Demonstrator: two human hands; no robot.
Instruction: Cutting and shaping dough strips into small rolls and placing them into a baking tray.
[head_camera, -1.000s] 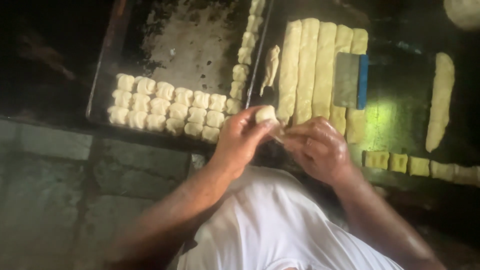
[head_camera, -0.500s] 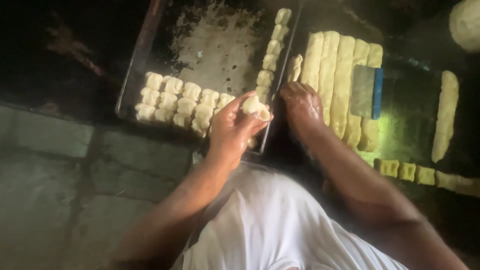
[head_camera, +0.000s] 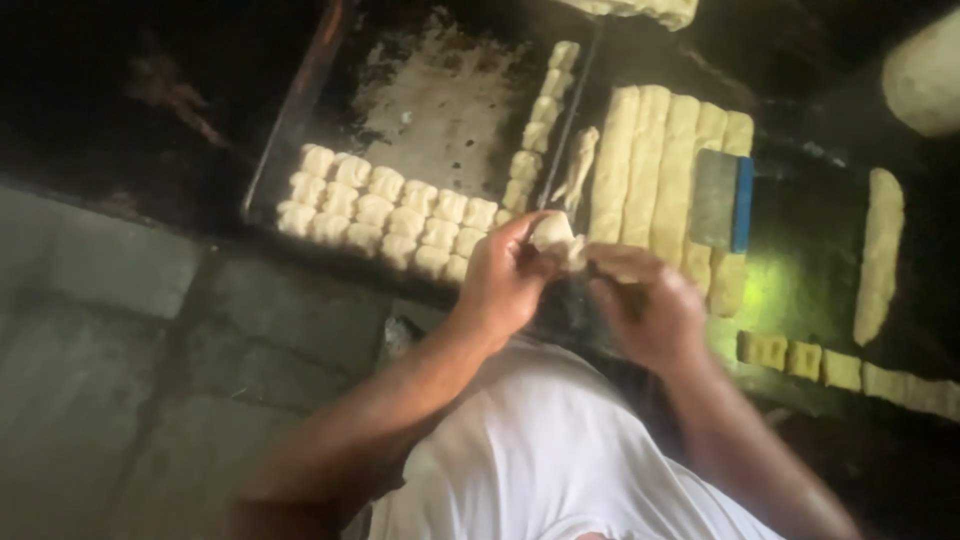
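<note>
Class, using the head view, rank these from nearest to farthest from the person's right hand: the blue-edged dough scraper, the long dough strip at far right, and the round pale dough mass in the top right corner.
1. Blue-edged dough scraper, just above the right hand.
2. Long dough strip, off to the right.
3. Round pale dough mass, top right corner.

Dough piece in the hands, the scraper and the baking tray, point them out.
dough piece (head_camera: 553, 232), head view, its rounded top.
scraper (head_camera: 716, 200), head view, its blade.
baking tray (head_camera: 440, 110), head view, bare floor.
</note>
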